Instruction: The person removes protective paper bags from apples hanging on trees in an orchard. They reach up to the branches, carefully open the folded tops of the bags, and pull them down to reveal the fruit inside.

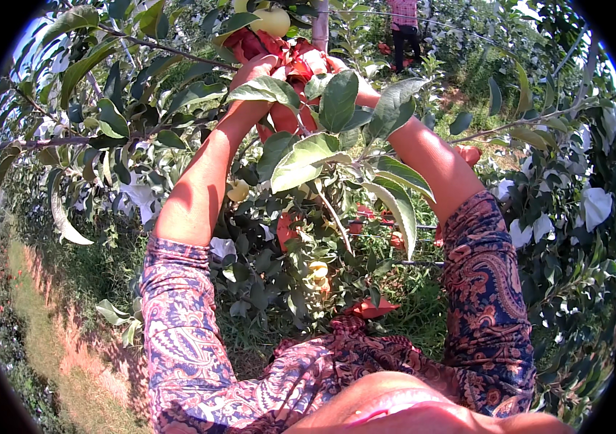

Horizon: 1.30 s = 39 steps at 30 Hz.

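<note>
Many broad green leaves (337,101) crowd the centre, hiding most of the right hand (337,66), whose grip I cannot tell. At twelve o'clock hangs a pale yellow apple (272,20), red paper wrapping (290,58) bunched beneath it. Left hand (254,72) pinches that paper (fingers curled). At one o'clock stands a distant person (403,25).

— Where are the hands?
— Up in the tree. The left hand (256,69) and right hand (337,66) touch red paper (295,59) just under a pale apple (272,20).
— Anything nearby?
— Leaves (337,101) cover the wrists; another person (403,25) stands beyond.
</note>
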Available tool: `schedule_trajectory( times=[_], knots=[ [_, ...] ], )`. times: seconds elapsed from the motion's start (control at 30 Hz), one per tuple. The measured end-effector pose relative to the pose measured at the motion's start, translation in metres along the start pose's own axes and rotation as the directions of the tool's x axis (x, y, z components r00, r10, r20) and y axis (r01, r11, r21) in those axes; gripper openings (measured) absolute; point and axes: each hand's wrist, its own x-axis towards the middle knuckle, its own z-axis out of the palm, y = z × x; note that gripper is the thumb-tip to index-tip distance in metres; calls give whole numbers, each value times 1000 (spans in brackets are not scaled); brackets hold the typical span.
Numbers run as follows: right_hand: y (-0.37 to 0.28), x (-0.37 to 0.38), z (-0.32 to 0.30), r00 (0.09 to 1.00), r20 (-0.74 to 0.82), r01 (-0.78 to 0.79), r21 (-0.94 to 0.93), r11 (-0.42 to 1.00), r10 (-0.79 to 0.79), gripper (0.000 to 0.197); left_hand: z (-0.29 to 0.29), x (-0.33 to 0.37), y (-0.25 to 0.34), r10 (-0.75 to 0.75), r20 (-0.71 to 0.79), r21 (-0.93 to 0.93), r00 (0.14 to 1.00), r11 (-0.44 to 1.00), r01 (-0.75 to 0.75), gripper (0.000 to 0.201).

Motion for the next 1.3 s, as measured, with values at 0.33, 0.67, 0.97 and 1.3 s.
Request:
schedule_trajectory(
  times=[0.33, 0.67, 0.97, 1.3],
  knots=[
    [-45, -17, 7, 997, 52, -68, 183, 981, 60, 87, 3, 5, -27, -156, -212, -417, 965, 907, 55, 24],
    [-45, -43, 57, 992, 106, 72, -37, 997, -68, 79, -82, -210, 101, -49, -433, -195, 900, 980, -41, 13],
    [-86, -59, 125, 945, 281, 150, 85, 985, -168, 71, -251, -531, 217, -330, -740, 452, 585, 400, 797, 15],
    [-103, -75, 165, 896, 380, 166, 192, 967, -230, 63, -246, -743, 334, -150, -945, -218, -290, -370, 903, 58]
  ],
)
